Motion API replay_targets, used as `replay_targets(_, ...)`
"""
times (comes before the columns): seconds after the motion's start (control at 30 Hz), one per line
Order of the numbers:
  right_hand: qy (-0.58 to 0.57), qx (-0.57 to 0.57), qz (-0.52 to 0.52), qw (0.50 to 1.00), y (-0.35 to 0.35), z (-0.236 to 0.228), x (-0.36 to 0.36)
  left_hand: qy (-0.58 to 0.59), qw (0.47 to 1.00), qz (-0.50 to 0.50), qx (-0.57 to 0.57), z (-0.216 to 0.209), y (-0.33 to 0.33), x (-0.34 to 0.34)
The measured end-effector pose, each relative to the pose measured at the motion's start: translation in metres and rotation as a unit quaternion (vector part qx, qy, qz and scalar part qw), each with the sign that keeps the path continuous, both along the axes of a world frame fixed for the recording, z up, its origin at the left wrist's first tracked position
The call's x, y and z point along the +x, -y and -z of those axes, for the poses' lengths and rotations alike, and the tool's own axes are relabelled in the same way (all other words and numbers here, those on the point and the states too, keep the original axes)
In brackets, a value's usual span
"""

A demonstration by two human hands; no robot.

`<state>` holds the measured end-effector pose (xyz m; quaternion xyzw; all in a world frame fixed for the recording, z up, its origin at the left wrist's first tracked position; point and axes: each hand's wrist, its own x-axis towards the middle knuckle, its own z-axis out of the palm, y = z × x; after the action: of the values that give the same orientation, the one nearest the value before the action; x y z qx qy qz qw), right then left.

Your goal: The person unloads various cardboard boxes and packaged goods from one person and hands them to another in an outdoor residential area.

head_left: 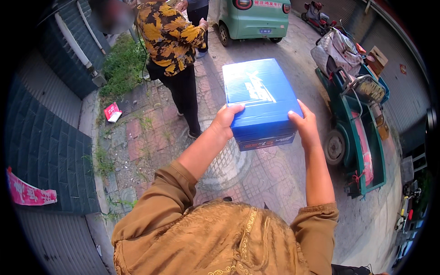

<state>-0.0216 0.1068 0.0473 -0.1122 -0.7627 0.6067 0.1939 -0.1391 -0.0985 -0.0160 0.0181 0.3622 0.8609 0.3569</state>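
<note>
Out in front of me, at about chest height, I carry a blue cardboard box (pixel 263 89) with white printing on its top and a darker printed near side. My left hand (pixel 227 120) grips its near left corner, thumb lying on the top face. On the opposite side, my right hand (pixel 306 126) clasps the near right corner, its thumb also on the top edge. The fingers of both hands are partly hidden beneath and behind the box. Both forearms reach forward from brown sleeves.
Ahead on the left stands a person in a leaf-patterned top (pixel 172 39), with another person beyond. A green small car (pixel 256 23) is parked ahead. To the right is a green cargo tricycle (pixel 362 137). A tiled wall (pixel 50 142) runs along the left, and a manhole cover (pixel 224 167) lies below.
</note>
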Motion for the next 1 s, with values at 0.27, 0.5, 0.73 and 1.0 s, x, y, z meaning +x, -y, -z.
replay_targets(0.27,0.015,-0.01,-0.009,1.0,-0.003,0.004,-0.036,0.04,0.999,-0.002,0.025,0.007,0.003,-0.029)
replay_targets(0.5,0.035,-0.034,-0.029,0.998,-0.011,0.01,-0.076,0.087,0.996,-0.001,0.005,0.0,0.0,-0.054)
replay_targets(0.73,0.078,-0.023,-0.039,0.996,-0.015,0.007,-0.12,0.094,0.994,-0.034,-0.045,-0.01,-0.002,-0.081)
replay_targets(1.0,0.025,0.058,0.023,0.998,-0.039,0.037,-0.15,0.147,0.975,0.023,-0.168,-0.026,-0.02,-0.083)
